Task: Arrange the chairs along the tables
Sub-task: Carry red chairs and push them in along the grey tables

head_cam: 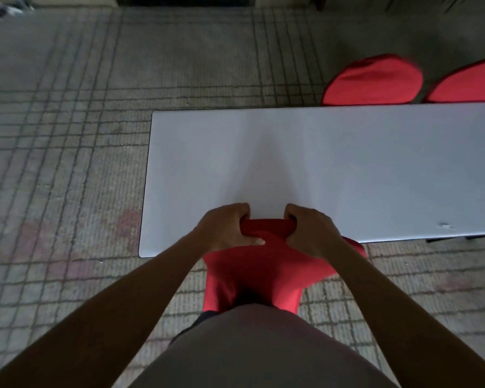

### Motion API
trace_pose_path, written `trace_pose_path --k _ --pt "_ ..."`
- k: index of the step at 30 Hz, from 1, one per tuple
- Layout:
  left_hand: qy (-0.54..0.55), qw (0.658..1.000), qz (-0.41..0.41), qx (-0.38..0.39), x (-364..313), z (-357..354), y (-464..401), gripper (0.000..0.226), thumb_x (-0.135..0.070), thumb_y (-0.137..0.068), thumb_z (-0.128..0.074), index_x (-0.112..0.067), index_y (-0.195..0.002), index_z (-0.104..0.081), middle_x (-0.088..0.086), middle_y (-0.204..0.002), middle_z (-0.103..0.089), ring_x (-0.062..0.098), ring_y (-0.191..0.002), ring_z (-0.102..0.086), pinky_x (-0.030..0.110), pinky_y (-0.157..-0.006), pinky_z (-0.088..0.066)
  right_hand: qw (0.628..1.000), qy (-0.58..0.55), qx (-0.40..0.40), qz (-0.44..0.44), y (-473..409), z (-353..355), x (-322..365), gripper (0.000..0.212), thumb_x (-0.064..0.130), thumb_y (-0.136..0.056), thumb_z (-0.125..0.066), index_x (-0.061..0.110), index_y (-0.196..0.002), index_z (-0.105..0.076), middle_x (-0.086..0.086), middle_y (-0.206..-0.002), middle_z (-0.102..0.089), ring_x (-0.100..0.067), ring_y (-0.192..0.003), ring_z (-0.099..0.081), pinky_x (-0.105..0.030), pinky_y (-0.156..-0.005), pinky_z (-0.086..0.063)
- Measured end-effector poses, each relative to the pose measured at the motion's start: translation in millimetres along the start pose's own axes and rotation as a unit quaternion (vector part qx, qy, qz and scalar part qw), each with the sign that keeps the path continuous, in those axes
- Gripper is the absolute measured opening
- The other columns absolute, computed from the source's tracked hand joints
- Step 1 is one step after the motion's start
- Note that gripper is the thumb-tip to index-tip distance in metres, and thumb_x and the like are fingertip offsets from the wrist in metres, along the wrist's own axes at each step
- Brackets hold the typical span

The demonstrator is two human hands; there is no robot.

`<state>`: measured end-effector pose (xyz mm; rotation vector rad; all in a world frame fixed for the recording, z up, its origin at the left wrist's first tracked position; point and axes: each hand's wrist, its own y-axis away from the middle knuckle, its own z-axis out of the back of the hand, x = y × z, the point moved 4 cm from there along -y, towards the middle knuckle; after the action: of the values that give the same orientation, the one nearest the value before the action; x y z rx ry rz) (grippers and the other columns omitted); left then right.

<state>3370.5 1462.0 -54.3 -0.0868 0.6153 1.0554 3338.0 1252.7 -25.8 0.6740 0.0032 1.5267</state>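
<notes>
A chair in a red fabric cover [263,264] stands right in front of me, its backrest top against the near edge of a white table [347,163]. My left hand [227,229] and my right hand [310,231] both grip the top of that backrest, thumbs toward me. The seat is hidden under the table and behind my body. Across the table, two more red-covered chairs [373,79] [471,82] show their backrests above the far edge.
The floor [67,135] is grey tile with dark grid lines, open to the left of the table's short end. A dark doorway or threshold [185,0] runs along the top of the view. A small mark [444,226] sits on the tabletop near its front edge.
</notes>
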Motion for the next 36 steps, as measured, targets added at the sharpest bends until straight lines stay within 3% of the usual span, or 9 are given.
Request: trace_pose_path --k 7,12,18,21,26,28,32,36 --pt "-0.004 1.0 0.0 0.004 6 -13 24 0.062 -0.081 -0.062 -0.068 -0.029 -0.084 -0.043 -0.01 -0.075 -0.051 0.012 -0.067 -0.051 0.032 -0.063 -0.043 1.0 0.012 -0.001 0.001 23 -16 12 0.028 0.022 -0.065 -0.065 0.027 -0.088 -0.048 0.006 -0.072 -0.056 -0.024 -0.073 -0.054 -0.029 -0.065 -0.036" --pt "0.001 1.0 -0.004 -0.001 -4 -27 48 0.063 -0.082 -0.063 -0.068 -0.029 -0.084 -0.043 -0.01 -0.074 -0.05 0.011 -0.066 -0.05 0.031 -0.059 -0.038 0.997 0.024 0.068 -0.021 42 -26 9 0.032 0.02 -0.063 -0.07 0.027 -0.087 -0.049 0.008 -0.074 -0.056 -0.022 -0.076 -0.056 -0.026 -0.054 -0.032" --pt "0.013 1.0 0.009 0.002 -7 -36 75 0.061 -0.075 -0.063 -0.074 -0.027 -0.084 -0.044 -0.01 -0.075 -0.049 0.012 -0.066 -0.048 0.031 -0.058 -0.035 0.992 0.024 0.125 -0.005 55 -41 11 0.034 0.019 -0.057 -0.072 0.029 -0.077 -0.047 0.006 -0.074 -0.057 -0.019 -0.072 -0.055 -0.027 -0.052 -0.032" --pt "0.026 1.0 -0.002 -0.006 -11 -56 94 0.057 -0.068 -0.064 -0.077 -0.025 -0.086 -0.046 -0.01 -0.081 -0.05 0.014 -0.072 -0.05 0.032 -0.061 -0.035 0.991 0.053 0.118 0.027 70 -61 6 0.033 0.02 -0.062 -0.068 0.027 -0.086 -0.047 0.007 -0.075 -0.055 -0.02 -0.074 -0.056 -0.026 -0.056 -0.033" --pt "-0.009 1.0 0.006 0.027 -11 -111 121 0.055 -0.058 -0.071 -0.073 -0.022 -0.106 -0.052 -0.003 -0.107 -0.056 0.018 -0.097 -0.056 0.033 -0.075 -0.044 0.986 0.051 0.153 0.053 99 -110 -12 0.034 0.017 -0.063 -0.065 0.022 -0.09 -0.044 0.005 -0.074 -0.051 -0.022 -0.073 -0.056 -0.029 -0.052 -0.038" --pt "-0.01 1.0 0.013 0.017 -6 -122 124 0.054 -0.055 -0.072 -0.073 -0.019 -0.108 -0.052 -0.001 -0.107 -0.055 0.021 -0.097 -0.056 0.036 -0.078 -0.047 0.986 0.046 0.15 0.05 98 -121 -16 0.034 0.016 -0.063 -0.065 0.022 -0.088 -0.043 0.004 -0.078 -0.054 -0.023 -0.074 -0.058 -0.033 -0.057 -0.044" --pt "-0.004 0.999 0.054 0.005 7 -116 113 0.063 -0.059 -0.066 -0.076 -0.02 -0.109 -0.052 0.0 -0.11 -0.057 0.021 -0.102 -0.054 0.038 -0.081 -0.047 0.989 0.009 0.145 0.037 82 -121 -12 0.032 0.012 -0.062 -0.062 0.024 -0.084 -0.042 0.004 -0.076 -0.052 -0.02 -0.071 -0.054 -0.028 -0.051 -0.033" --pt "-0.013 0.997 0.07 -0.014 15 -105 103 0.059 -0.057 -0.067 -0.077 -0.018 -0.102 -0.049 0.002 -0.104 -0.054 0.025 -0.097 -0.051 0.038 -0.075 -0.043 0.99 0.02 0.138 0.024 62 -118 -5 0.033 0.014 -0.066 -0.062 0.024 -0.095 -0.05 0.0 -0.09 -0.058 -0.025 -0.083 -0.058 -0.027 -0.06 -0.038"
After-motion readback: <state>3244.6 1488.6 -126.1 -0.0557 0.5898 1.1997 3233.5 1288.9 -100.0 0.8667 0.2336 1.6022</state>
